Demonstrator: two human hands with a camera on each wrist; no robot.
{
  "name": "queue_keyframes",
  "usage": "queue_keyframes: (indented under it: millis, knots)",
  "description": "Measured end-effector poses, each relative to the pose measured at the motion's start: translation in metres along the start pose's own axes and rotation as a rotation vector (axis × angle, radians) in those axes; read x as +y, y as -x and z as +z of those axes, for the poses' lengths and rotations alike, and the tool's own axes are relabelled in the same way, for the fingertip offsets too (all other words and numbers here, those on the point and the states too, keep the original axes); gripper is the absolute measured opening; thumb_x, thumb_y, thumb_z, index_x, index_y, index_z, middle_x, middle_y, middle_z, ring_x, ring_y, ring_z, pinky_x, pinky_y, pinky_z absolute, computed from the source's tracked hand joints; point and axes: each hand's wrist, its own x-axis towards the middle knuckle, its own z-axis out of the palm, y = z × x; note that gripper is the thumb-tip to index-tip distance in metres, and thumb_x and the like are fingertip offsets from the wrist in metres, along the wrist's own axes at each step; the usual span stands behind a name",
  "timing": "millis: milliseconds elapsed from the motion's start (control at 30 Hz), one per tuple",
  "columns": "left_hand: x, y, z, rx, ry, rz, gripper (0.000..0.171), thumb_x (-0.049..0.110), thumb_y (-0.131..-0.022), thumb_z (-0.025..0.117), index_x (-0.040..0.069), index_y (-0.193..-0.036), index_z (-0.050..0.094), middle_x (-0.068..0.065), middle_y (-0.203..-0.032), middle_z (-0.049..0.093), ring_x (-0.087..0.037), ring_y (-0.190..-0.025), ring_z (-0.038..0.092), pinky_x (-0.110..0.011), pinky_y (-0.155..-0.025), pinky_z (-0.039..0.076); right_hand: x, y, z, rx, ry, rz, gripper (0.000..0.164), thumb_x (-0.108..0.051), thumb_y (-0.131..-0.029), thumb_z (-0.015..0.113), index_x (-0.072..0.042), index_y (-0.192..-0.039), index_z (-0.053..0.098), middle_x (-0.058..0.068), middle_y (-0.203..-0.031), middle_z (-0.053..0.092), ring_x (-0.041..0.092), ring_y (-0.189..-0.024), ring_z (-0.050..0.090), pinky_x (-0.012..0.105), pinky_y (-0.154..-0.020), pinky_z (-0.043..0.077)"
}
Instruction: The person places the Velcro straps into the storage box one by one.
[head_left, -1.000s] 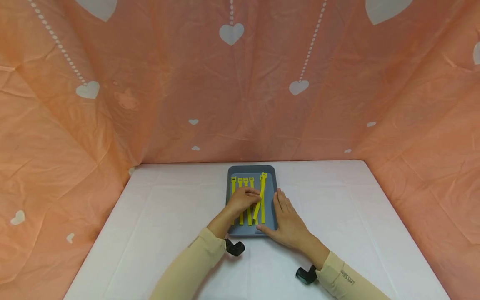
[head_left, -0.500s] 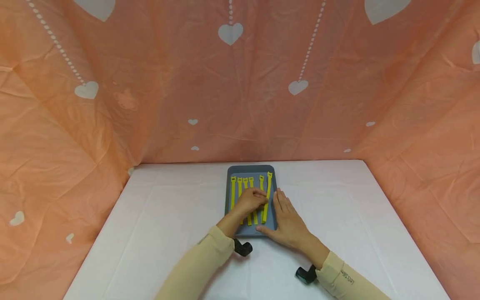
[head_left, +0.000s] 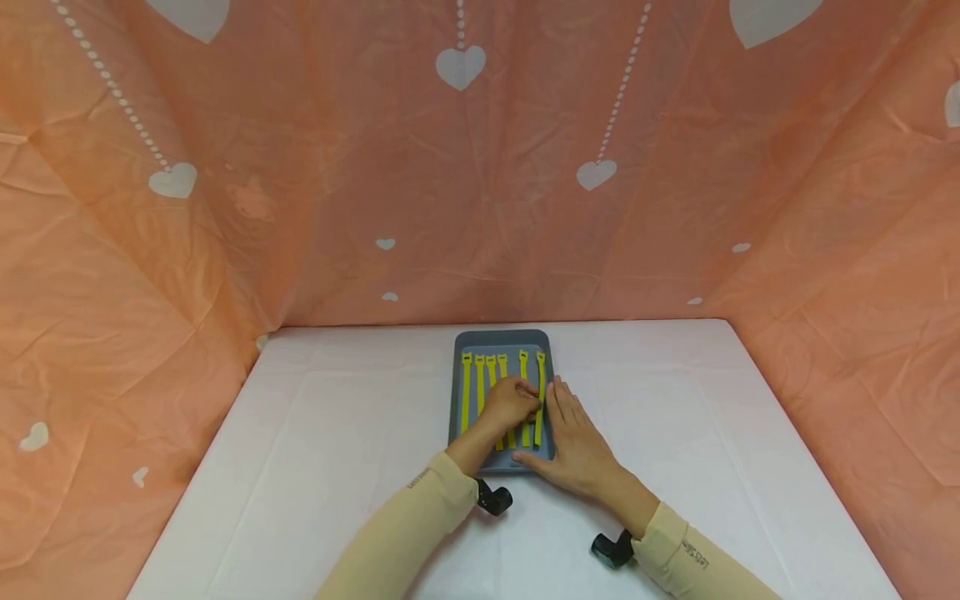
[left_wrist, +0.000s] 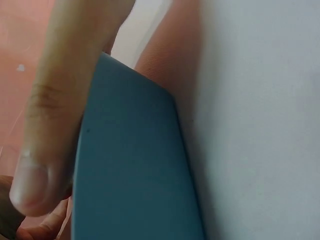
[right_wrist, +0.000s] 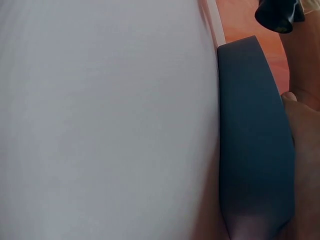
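Several yellow cable ties, flat straps with slotted heads, lie lengthwise side by side in a grey-blue tray. My left hand reaches over the tray, its fingertips pinching the rightmost yellow cable tie by the middle. That strap lies near the tray's right wall, heads pointing away from me like the others. Parts of the middle ties are hidden under the hand. Along the tray's right edge rests my right hand, fingers straight and thumb spread across the near right corner. In both wrist views the tray's outer wall fills much of the picture.
The tray stands on a white-covered table near its far edge. An orange curtain with white hearts hangs behind and on both sides. A black wrist camera sits at each cuff.
My left hand has carried the yellow cable tie rightward from across its neighbour, straightened it and lowered it beside the tray's right wall. The right hand has stayed in place.
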Motion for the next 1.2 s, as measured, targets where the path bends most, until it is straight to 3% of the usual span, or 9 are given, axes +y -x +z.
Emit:
queue_keyframes:
  millis: [367, 900, 1200]
  knots:
    - [0.001, 0.002, 0.002, 0.019, -0.036, 0.056, 0.018, -0.005, -0.093, 0.074, -0.009, -0.110, 0.070, -0.015, -0.088, 0.078, -0.016, -0.070, 0.071, -0.026, -0.064, 0.061, 0.000, -0.001, 0.000, 0.002, 0.001, -0.010, 0.121, -0.069, -0.093, 0.070, 0.008, -0.168, 0.015, 0.024, -0.178, 0.006, 0.038, -0.166, 0.010, 0.053, -0.133, 0.018]
    - [-0.003, 0.001, 0.000, -0.003, -0.046, 0.085, 0.015, -0.005, -0.096, 0.072, -0.010, -0.110, 0.070, -0.014, -0.085, 0.078, -0.014, -0.066, 0.069, -0.026, -0.061, 0.059, -0.001, -0.001, 0.000, -0.013, 0.014, -0.006, 0.120, -0.069, -0.094, 0.069, 0.008, -0.168, 0.015, 0.026, -0.178, 0.006, 0.039, -0.165, 0.010, 0.055, -0.132, 0.019]
    - [-0.003, 0.008, -0.014, -0.003, -0.196, 0.165, 0.017, 0.010, -0.100, 0.074, -0.002, -0.112, 0.075, -0.012, -0.100, 0.078, -0.023, -0.090, 0.072, -0.028, -0.071, 0.057, -0.001, -0.001, -0.002, -0.022, 0.030, 0.000, 0.122, -0.071, -0.094, 0.068, 0.010, -0.167, 0.014, 0.026, -0.177, 0.004, 0.041, -0.165, 0.009, 0.054, -0.133, 0.018]
